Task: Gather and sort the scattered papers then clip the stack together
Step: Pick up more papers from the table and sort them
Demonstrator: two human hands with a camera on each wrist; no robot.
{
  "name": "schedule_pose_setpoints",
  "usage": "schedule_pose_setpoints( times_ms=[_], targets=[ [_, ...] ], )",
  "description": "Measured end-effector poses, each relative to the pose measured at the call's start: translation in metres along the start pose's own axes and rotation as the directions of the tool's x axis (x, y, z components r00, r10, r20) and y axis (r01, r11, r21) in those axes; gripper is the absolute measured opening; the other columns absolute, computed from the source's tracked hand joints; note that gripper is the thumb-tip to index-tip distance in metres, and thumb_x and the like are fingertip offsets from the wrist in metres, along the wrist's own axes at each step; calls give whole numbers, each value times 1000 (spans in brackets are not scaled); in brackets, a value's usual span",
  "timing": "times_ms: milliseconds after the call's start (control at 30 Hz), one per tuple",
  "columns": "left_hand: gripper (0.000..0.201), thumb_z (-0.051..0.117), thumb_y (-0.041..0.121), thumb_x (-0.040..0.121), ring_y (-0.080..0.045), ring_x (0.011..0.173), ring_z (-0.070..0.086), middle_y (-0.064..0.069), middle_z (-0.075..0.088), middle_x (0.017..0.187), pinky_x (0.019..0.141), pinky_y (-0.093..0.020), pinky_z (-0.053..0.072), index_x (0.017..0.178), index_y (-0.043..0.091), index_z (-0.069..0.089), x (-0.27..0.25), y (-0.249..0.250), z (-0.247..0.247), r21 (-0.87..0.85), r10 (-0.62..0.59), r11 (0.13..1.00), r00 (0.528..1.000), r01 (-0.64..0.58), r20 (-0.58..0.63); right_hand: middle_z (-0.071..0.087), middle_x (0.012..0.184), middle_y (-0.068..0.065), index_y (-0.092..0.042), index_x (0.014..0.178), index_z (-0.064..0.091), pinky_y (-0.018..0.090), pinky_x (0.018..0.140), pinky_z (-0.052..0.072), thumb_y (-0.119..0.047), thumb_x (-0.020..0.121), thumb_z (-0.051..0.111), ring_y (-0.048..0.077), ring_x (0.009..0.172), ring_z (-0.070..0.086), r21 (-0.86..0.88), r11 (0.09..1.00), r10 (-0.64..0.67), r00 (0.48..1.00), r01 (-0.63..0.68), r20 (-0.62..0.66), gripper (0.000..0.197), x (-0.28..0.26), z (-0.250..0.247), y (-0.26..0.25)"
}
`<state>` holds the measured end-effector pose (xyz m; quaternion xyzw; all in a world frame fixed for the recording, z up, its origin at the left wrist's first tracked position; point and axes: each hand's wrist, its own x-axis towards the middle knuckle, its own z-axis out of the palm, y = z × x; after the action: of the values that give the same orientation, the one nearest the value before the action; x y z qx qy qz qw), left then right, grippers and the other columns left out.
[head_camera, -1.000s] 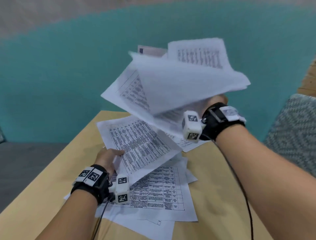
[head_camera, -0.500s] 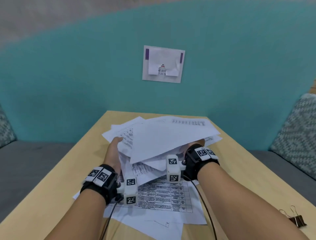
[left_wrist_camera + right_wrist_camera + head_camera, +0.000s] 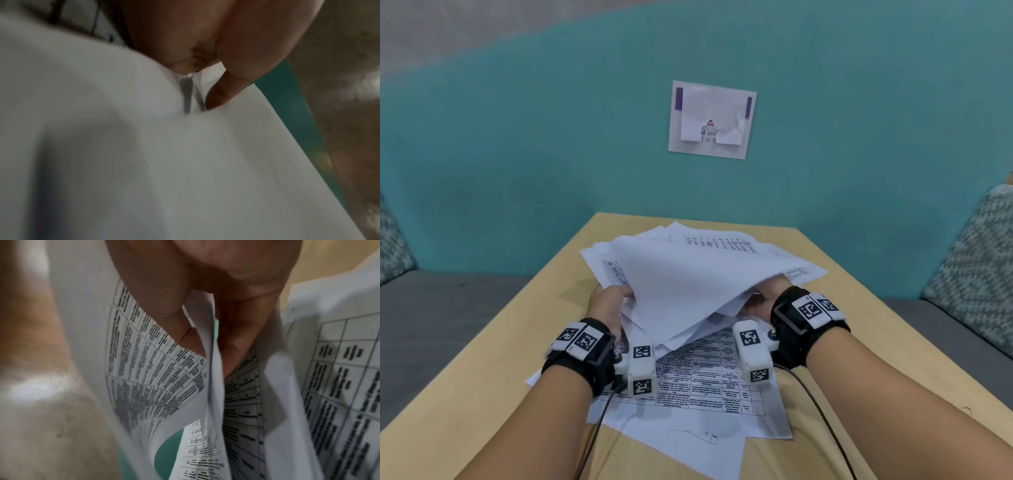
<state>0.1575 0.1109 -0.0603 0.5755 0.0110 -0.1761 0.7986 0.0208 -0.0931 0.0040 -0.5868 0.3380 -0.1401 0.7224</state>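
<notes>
The teal wall (image 3: 517, 154) fills the far background, bearing a white notice with purple strips (image 3: 711, 120), which a second ago was hidden behind raised sheets and now shows in full. The light wooden table (image 3: 482, 359) runs from near to far between grey seating (image 3: 431, 308) with patterned cushions (image 3: 972, 274). On it, near centre, lie loose white sheets printed with black tables (image 3: 709, 387), overlapping untidily, one plain sheet projecting toward the near edge. Above these, the untidy bundle of white paper sheets (image 3: 688, 281) has come down from well above the table a second ago to just over the flat sheets, and now sits slightly lower and more closed than half a second ago. The bundle is fanned and uneven, edges misaligned, mostly blank faces upward, with one printed table row showing at its far right. The left hand (image 3: 606, 308) grips the bundle's left edge; the left wrist view shows its thumb (image 3: 222, 92) pressed onto a sheet. The right hand (image 3: 770, 294) grips the right edge; the right wrist view shows fingers (image 3: 164, 305) curled among curved printed pages. Both wrists carry black straps with white marker blocks.
</notes>
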Motion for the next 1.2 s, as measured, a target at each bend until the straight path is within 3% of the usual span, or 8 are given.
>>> schedule_pose_setpoints(
  times_ms=[167,333,500,600,767,900,1033,1200],
  targets=[
    [51,83,4,74,-27,123,66,0,78,120,99,-47,53,123,17,72,3,-4,-2,-6,48,999,999,-48,11,61,112,26,0,108,55,72,79,52,21,67,48,55,98,65,-48,998,40,999,-39,20,46,-9,0,-2],
    [102,100,54,55,-24,135,49,4,56,141,114,-62,39,138,15,55,-16,10,4,-13,10,1000,1000,-10,7,53,99,13,9,109,56,38,56,57,19,74,50,34,60,52,-261,965,26,1000,-26,-4,37,-19,0,0],
    [34,85,3,79,-35,114,67,-15,68,129,103,-62,52,105,4,63,-16,6,3,-6,-18,1000,998,18,-61,50,81,10,4,124,48,36,60,55,8,86,54,29,64,54,-197,980,19,1000,-20,-4,39,-27,7,2],
    [39,80,-9,76,-49,108,70,-28,68,124,94,-70,53,100,3,51,-4,2,-3,-17,-56,998,995,54,-88,58,89,15,0,126,45,41,62,58,-1,96,54,28,66,58,-142,990,-14,998,5,-57,31,-24,7,1],
    [85,79,-10,78,-50,101,70,-30,62,127,82,-75,53,149,3,34,-8,9,-2,-112,-90,991,991,78,-104,52,89,10,-5,114,37,30,52,42,-2,86,70,19,68,49,-189,979,-113,980,81,-165,43,-11,-5,4],
    [44,70,-14,87,-53,101,71,-34,66,120,89,-76,52,126,-10,50,-16,15,-2,-139,-107,985,994,102,-33,60,102,16,3,112,57,32,52,54,4,81,71,31,75,59,4,997,-73,994,74,-82,35,-12,-9,7],
    [35,64,-9,94,-39,85,69,-21,67,95,94,-69,53,127,-7,54,-21,19,1,-171,-100,980,995,104,29,69,120,26,3,130,61,57,91,57,7,76,72,45,108,68,327,944,-54,998,44,19,55,-13,0,16],
    [53,72,-3,90,-42,101,74,-24,72,123,80,-64,61,140,-4,54,-21,18,3,-208,-34,978,999,31,-10,75,114,13,-7,128,65,47,95,54,-13,89,73,37,104,71,359,933,-62,982,-6,177,40,-18,20,28]
  ],
)
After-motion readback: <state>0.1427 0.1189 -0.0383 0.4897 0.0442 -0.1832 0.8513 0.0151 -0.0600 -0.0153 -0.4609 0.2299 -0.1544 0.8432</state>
